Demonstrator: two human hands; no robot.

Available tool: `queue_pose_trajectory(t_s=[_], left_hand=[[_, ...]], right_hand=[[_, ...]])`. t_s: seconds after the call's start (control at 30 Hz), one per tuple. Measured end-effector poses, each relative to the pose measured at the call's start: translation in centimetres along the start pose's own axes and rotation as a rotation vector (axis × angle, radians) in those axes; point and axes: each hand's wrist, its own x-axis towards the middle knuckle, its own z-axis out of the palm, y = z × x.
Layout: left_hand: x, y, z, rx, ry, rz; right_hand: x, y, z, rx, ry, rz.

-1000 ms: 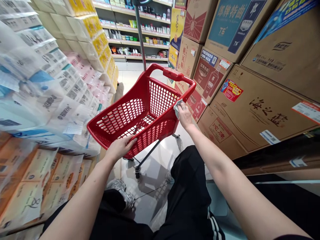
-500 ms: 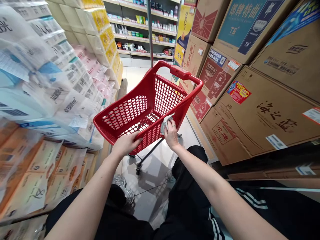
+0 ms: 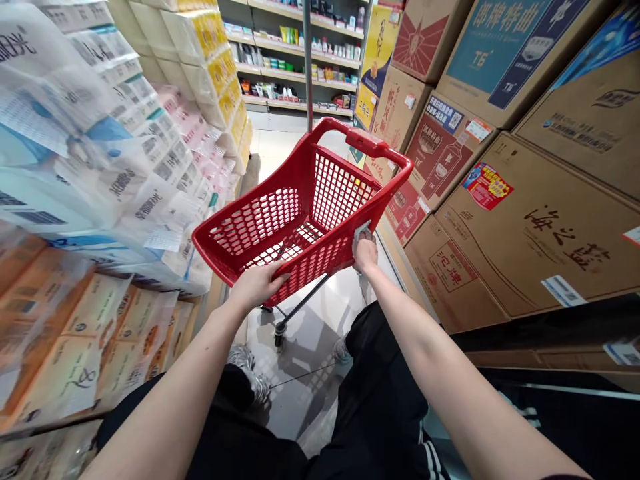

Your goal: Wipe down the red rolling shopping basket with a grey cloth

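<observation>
A red plastic shopping cart basket (image 3: 260, 217) stands in front of me in a shop aisle, on a thin metal frame with small wheels. My left hand (image 3: 257, 283) is closed over the basket's near rim. My right hand (image 3: 365, 252) presses a small pale cloth (image 3: 359, 233) against the basket's right rim, fingers closed on it. The basket's red handle (image 3: 373, 145) is at the far end. Nothing lies inside the basket. My black trousers and grey shoes show below.
Wrapped tissue packs (image 3: 100, 167) are stacked high on the left. Large brown cardboard cartons (image 3: 525, 220) are stacked on the right. A grey pole (image 3: 308, 60) rises behind the cart, and shelves of goods (image 3: 295, 67) cross the far end of the pale tiled aisle.
My right hand with the cloth slid along the right rim from near the handle toward me, then a little back out. My left hand kept its hold on the near rim.
</observation>
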Motion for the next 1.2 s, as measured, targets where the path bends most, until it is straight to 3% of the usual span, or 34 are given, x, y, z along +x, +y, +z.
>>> queue_pose_trajectory(t_s=[0.13,0.27,0.4,0.6,0.7,0.9,1.07,1.2], left_hand=[[-0.3,0.7,-0.3,-0.02,-0.005,-0.028],[0.0,1.3,-0.3,0.015,-0.011,-0.034],[0.6,1.5,0.1,0.055,-0.016,-0.006],[0.7,1.9,0.1,0.079,0.002,-0.022],[0.2,2.2,-0.3,0.05,-0.005,-0.047],[-0.4,2.6,-0.8,-0.043,-0.02,-0.077],[0.4,2.2,-0.5,-0.084,-0.036,-0.143],[0.7,1.7,-0.2,-0.118,-0.037,-0.178]], right_hand=[[1.1,2.0,0.2,0.042,-0.076,0.133],[1.2,1.3,-0.1,0.169,-0.04,0.178],[-0.8,-2.3,-0.2,0.222,0.054,0.119],[-6.8,-7.6,0.3,0.313,0.047,-0.047],[-8.4,-8.0,0.5,0.383,0.012,-0.073],[-8.1,-8.6,1.3,0.411,0.133,0.084],[-9.1,-9.2,1.7,0.355,0.024,0.029],[-9.9,-8.6,0.8,0.396,-0.047,-0.122]])
